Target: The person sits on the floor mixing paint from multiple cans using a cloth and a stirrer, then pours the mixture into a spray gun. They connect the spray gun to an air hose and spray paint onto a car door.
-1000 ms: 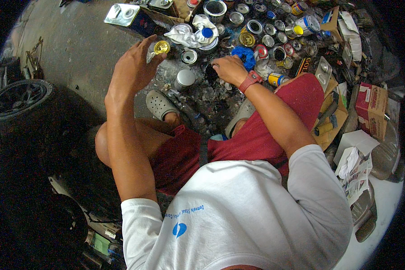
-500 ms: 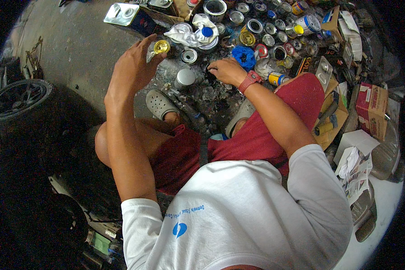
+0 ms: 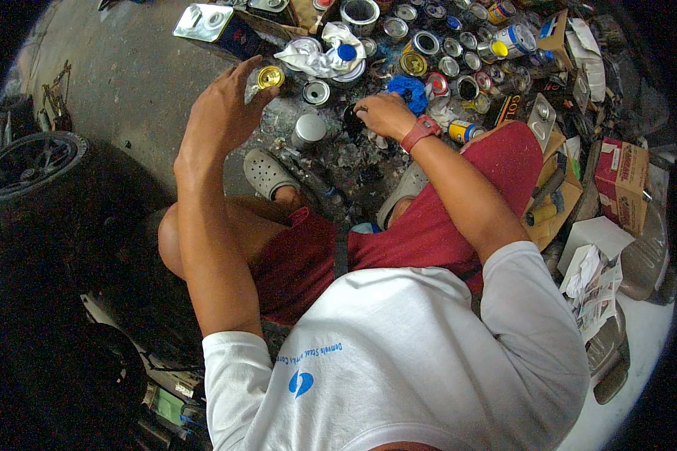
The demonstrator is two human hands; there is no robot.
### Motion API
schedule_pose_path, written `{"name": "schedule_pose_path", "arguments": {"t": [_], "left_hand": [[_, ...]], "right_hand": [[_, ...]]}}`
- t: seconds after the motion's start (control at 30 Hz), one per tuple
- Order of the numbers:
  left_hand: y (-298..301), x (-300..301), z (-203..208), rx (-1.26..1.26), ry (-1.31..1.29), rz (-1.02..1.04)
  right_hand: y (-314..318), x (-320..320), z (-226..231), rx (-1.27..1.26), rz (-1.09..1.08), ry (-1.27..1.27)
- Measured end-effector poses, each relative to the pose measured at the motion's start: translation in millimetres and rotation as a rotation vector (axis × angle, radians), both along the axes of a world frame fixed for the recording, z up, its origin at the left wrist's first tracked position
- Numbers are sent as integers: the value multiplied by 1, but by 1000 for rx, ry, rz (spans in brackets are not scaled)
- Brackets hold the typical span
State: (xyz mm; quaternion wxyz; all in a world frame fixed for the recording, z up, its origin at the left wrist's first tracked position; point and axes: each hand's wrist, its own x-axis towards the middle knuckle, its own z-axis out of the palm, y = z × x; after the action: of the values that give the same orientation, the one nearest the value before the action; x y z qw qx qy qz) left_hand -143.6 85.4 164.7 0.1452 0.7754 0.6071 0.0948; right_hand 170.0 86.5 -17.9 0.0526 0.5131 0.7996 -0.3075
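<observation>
On the stained grey concrete floor (image 3: pixel 147 64), a small round can with a shiny gold top (image 3: pixel 271 77) stands between the thumb and fingers of the left hand (image 3: pixel 222 109). That grip is spread wide around the near side of the can; whether it presses on it I cannot tell. The right hand (image 3: pixel 387 115) has its fingers bent down over a small dark object (image 3: pixel 350 116), mostly hidden; whether its grip is closed on it I cannot tell.

Between the hands stand a silver-rimmed round can (image 3: pixel 316 93) and, nearer the body, a pale flat-topped cylinder (image 3: pixel 308 131). A crumpled bright-blue bundle (image 3: pixel 408 92) sits just beyond the right hand, crowding it on that side. A grey perforated clog (image 3: pixel 269 173) is near the pale cylinder. Far left is a black tyre on a dark spoked wheel (image 3: pixel 34 161); far right, a red-and-brown cardboard carton (image 3: pixel 620 184).

Among the containers, a large open metal can (image 3: pixel 359 13) is dark inside, and a smaller one (image 3: pixel 467 88) shows a black interior. A rectangular tin with a bright metal top (image 3: pixel 203 22) stands upper left. A white rag (image 3: pixel 303 56) is draped beside a round blue cap (image 3: pixel 346 52). An open white box (image 3: pixel 602 239) has crumpled paper (image 3: pixel 583 274) at its mouth.
</observation>
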Motion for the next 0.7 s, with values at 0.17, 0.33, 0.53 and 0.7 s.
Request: {"name": "schedule_pose_path", "arguments": {"t": [0.17,0.33,0.53,0.7], "left_hand": [[-1,1,4,-19,8,13],[-1,2,4,-15,21,13],[-1,1,3,-11,10,8],[-1,2,5,-10,1,10]], "right_hand": [[1,2,-8,77,-91,77],[2,4,-12,101,-89,31],[5,5,-13,-14,-167,34],[4,3,-16,-69,-198,136]]}}
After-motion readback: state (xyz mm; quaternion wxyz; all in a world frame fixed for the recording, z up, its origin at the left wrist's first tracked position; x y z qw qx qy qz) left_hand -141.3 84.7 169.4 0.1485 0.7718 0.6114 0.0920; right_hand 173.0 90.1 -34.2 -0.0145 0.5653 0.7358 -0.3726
